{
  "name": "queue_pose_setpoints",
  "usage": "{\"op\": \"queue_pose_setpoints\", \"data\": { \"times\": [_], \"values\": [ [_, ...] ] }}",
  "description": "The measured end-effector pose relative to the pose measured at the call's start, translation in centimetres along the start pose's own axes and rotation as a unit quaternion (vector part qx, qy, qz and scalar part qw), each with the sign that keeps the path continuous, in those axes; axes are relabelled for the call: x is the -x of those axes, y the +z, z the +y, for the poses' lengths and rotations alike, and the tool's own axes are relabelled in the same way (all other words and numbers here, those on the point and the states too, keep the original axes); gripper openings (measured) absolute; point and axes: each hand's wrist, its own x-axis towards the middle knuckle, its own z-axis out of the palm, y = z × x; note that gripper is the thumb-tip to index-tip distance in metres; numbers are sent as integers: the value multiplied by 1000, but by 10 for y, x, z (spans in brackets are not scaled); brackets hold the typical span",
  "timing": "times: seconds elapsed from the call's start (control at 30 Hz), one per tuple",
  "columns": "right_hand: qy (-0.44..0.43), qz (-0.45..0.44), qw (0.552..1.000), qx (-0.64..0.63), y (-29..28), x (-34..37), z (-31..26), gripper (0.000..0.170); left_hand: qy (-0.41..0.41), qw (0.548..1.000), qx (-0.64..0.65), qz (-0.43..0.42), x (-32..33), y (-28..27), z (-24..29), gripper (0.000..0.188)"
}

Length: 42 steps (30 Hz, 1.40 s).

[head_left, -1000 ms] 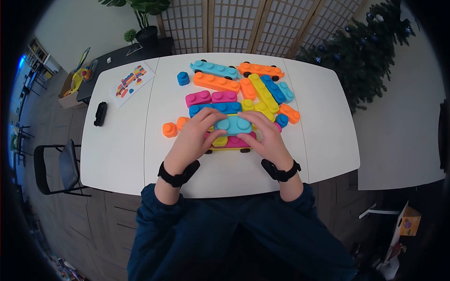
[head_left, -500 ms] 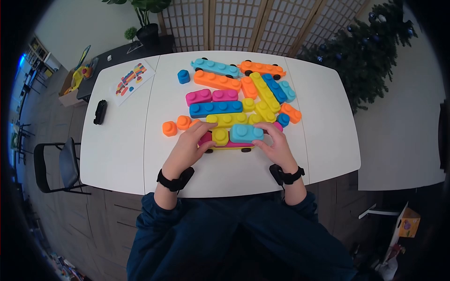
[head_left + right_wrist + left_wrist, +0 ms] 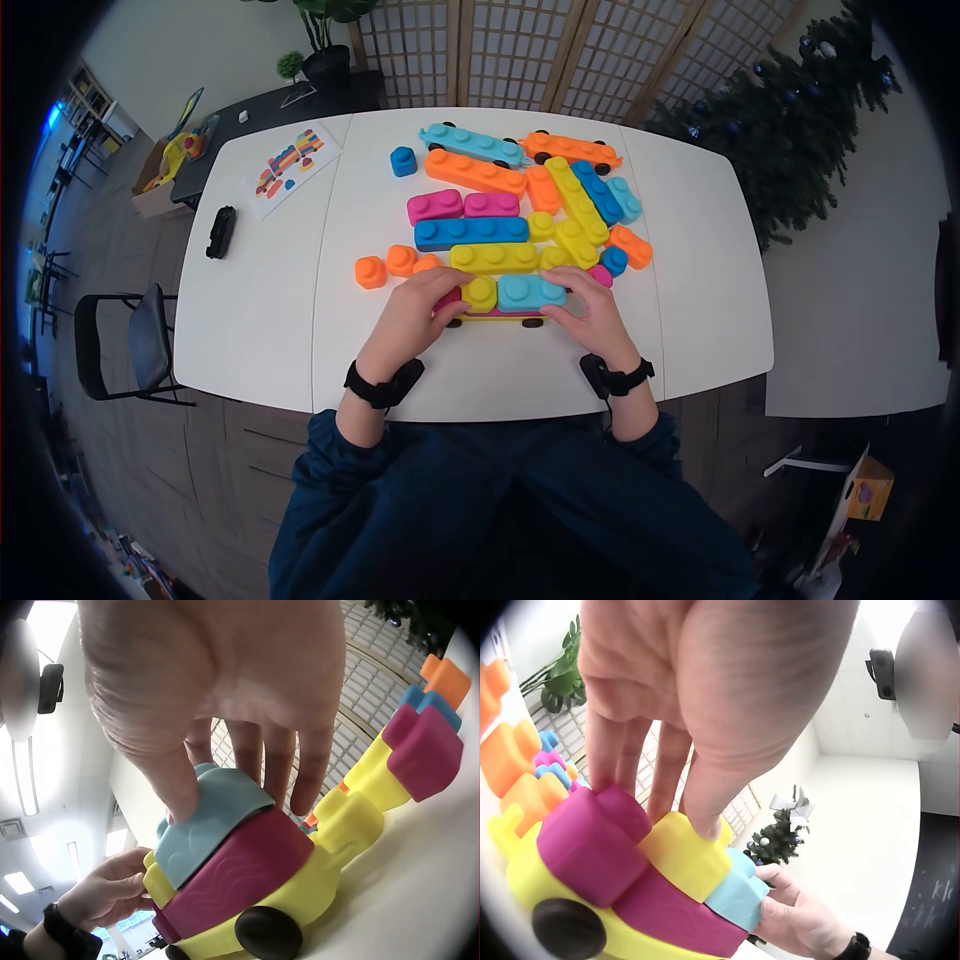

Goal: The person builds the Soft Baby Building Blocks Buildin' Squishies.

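Lattice folding screen (image 3: 510, 50) is standing behind the white table (image 3: 255, 330); dark Christmas tree (image 3: 780, 140) is leaning in at upper right. Black folding chair (image 3: 150, 335) is sitting off the table's left edge. On the tabletop, a teal wheeled base (image 3: 472, 145) and an orange wheeled base (image 3: 572, 152) are lying end to end along the far side. Yellow wheeled base (image 3: 304, 907) is resting at the near side, between the two hands, carrying a long magenta block (image 3: 240, 870). Left hand (image 3: 412, 305) is pinching a yellow block, thumb on its near face, fingers behind; right hand (image 3: 598, 308) is gripping a teal two-stud block likewise. Printed sheet (image 3: 293, 165) showing a coloured block vehicle is lying at far left. Long yellow block (image 3: 493, 258) and blue four-stud block (image 3: 471, 233) are lying just beyond the yellow base. Teal two-stud block (image 3: 530, 293) is resting on the long magenta block, right of the yellow block (image 3: 480, 293) and touching it; whether it is fully seated, cannot tell. Orange single-stud blocks (image 3: 371, 272) are clustering near the left hand.
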Motion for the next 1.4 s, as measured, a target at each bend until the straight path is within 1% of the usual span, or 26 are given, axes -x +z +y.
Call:
{"op": "queue_pose_setpoints", "data": {
  "times": [0.27, 0.33, 0.37, 0.47, 0.53, 0.57, 0.63, 0.67, 0.73, 0.77, 0.83, 0.87, 0.93, 1.07, 1.17, 1.27, 1.33, 1.37, 1.4],
  "values": [
    [-1, -7, 1000, -4, -1, 0, 1, 47, 20, 1000, -12, 8, 0, 2, -1, 35],
    [-2, -3, 1000, -10, 1, 2, 4, 46, -8, 1000, -4, -10, 0, 1, 0, 34],
    [-2, -3, 1000, -10, 1, 3, 5, 46, -8, 1000, -4, -11, 0, 2, 0, 34],
    [-4, 6, 1000, -12, 3, 5, 7, 46, 14, 1000, -9, 2, 0, 2, -3, 36],
    [2, 17, 999, -27, 6, 5, 6, 46, -17, 999, 36, -37, 0, -6, -5, 37],
    [2, 17, 1000, -26, 6, 6, 6, 46, -16, 999, 37, -37, 1, -9, -11, 37],
    [6, 20, 999, -26, 6, 6, 6, 47, 29, 998, -23, 45, 3, -18, -28, 40],
    [7, 21, 999, -26, 6, 7, 6, 47, 30, 998, -23, 45, 4, -25, -34, 40],
    [10, 20, 999, -30, 6, 8, 5, 47, -24, 991, -95, 94, 7, -39, -43, 45],
    [10, 20, 999, -30, 6, 8, 6, 47, -24, 991, -95, 93, 10, -43, -48, 45],
    [6, 20, 999, -38, 7, 8, 8, 47, -119, 980, -141, 73, 16, -49, -60, 50],
    [6, 20, 999, -39, 8, 8, 9, 47, -118, 980, -142, 73, 17, -51, -67, 50],
    [5, 23, 999, -41, 9, 8, 10, 47, -149, 980, -124, 45, 18, -52, -82, 50],
    [14, 21, 999, -46, 8, 8, 6, 47, -143, 981, -124, 37, 19, -53, -99, 46],
    [16, 18, 999, -47, 8, 8, 6, 47, -139, 982, -126, 31, 19, -54, -100, 45],
    [13, 19, 999, -47, 8, 7, 6, 48, -132, 982, -123, 54, 16, -59, -86, 43],
    [14, 20, 999, -47, 9, 8, 7, 48, -77, 985, -125, 91, 9, -60, -62, 44],
    [15, 20, 999, -47, 9, 8, 7, 48, -77, 985, -125, 90, 5, -59, -49, 44],
    [12, 20, 999, -45, 10, 8, 7, 48, -45, 987, -118, 97, 0, -57, -35, 46]
  ]
}}
